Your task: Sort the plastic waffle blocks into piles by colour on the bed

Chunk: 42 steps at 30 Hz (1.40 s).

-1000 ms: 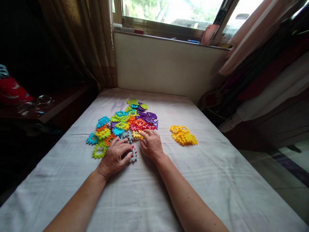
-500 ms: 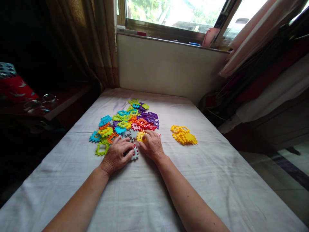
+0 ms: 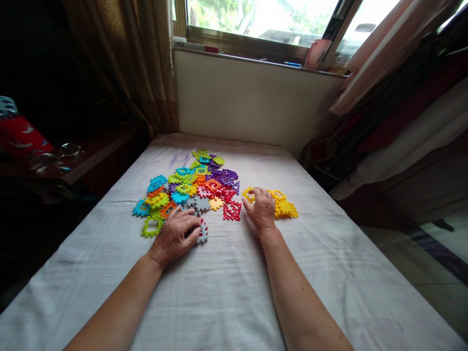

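Notched plastic building pieces in many colours lie in a heap [image 3: 186,178] on the cloth. My right hand [image 3: 261,207] pinches a yellow piece [image 3: 247,194] at the left edge of a separate yellow pile [image 3: 287,207]. My left hand [image 3: 179,231] rests at the heap's near side, fingers spread and lightly bent. Its fingertips lie beside a grey piece with red parts [image 3: 203,231], and its palm side is hidden. Above it are grey pieces [image 3: 199,204] and a pale yellow piece [image 3: 216,203]. A red piece [image 3: 232,210] lies flat between my hands.
A pale cloth [image 3: 219,292] covers the table. At left, glasses [image 3: 69,149] and a red patterned container [image 3: 24,136] stand on a dark side table. Behind are a wall [image 3: 244,97] and a window; clothes [image 3: 402,112] hang on the right.
My right hand has moved right from the heap to the yellow pile, carrying the yellow piece. The red piece now shows fully. My left hand has stayed nearly still.
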Each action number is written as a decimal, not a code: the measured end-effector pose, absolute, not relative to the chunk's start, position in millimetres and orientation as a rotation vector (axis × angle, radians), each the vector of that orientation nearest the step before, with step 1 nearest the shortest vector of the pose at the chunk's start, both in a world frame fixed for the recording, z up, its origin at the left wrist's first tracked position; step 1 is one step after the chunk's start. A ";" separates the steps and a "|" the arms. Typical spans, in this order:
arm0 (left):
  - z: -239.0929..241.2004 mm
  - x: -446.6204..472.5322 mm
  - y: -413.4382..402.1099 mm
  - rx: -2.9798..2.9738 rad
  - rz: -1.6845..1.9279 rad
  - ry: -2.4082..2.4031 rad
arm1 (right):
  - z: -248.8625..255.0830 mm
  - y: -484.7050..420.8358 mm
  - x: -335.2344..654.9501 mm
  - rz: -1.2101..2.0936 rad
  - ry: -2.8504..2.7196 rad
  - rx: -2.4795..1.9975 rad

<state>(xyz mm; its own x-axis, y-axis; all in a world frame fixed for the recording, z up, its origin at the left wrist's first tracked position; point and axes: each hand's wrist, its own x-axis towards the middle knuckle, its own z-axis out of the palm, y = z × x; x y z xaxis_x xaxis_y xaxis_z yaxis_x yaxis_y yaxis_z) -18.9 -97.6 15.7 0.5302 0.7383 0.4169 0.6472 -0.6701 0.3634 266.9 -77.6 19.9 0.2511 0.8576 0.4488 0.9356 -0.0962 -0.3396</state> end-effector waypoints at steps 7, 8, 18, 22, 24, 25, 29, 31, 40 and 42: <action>17.3 -18.2 -97.7 2.605 0.825 1.185 | 13.4 -82.1 307.4 -0.262 -1.400 -2.257; 17.7 -18.1 -97.8 2.604 0.827 1.187 | 12.9 -82.4 307.5 -0.259 -1.400 -2.269; 17.7 -18.1 -97.9 2.606 0.827 1.186 | 36.7 -83.1 250.3 -0.139 -1.694 -2.030; 15.9 -18.0 -98.2 2.605 0.834 1.184 | 36.0 -85.1 207.3 -0.001 -2.043 -1.842; 15.5 -18.1 -98.4 2.605 0.829 1.187 | 32.2 -85.8 194.5 0.014 -2.122 -1.816; 15.4 -18.2 -98.4 2.604 0.824 1.188 | 30.2 -85.8 190.8 0.011 -2.133 -1.821; 15.8 -18.4 -98.5 2.600 0.806 1.187 | 25.5 -85.0 187.7 -0.017 -2.108 -1.857; 16.1 -18.3 -98.5 2.599 0.802 1.186 | 25.5 -84.8 189.0 -0.018 -2.101 -1.868; 16.4 -17.3 -99.4 2.599 0.817 1.197 | 24.5 -85.2 190.0 -0.023 -2.032 -1.903; 17.0 -17.3 -99.7 2.596 0.818 1.199 | 24.2 -84.6 189.2 -0.010 -2.033 -1.913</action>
